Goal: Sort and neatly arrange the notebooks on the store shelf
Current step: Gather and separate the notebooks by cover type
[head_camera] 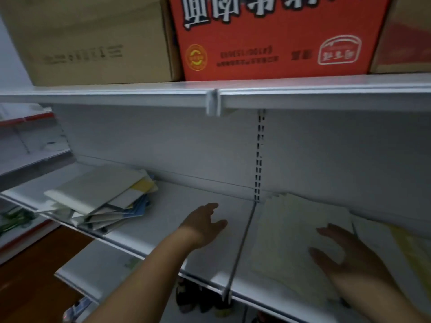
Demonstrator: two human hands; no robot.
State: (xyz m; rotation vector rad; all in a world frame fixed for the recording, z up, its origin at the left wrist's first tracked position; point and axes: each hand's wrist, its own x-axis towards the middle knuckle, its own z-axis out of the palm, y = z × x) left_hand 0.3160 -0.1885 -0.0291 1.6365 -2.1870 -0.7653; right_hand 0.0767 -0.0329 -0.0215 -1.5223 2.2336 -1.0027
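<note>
- The left hand point(205, 226) is open and empty, fingers loosely spread above the bare white metal shelf point(177, 210).
- The right hand point(342, 250) is open too, flat over a neat stack of pale notebooks point(291, 229).
- To the far left of the left hand lies a messy pile of notebooks point(102, 197), thin, with white, blue and yellow covers.
- Above stand a brown carton point(93, 40) and a red carton point(275, 36).

On the top shelf board point(303, 89) stand a brown carton point(93, 40) and, touching it on the right, a red carton point(275, 40); dark bottles point(200, 299) stand far below it.
</note>
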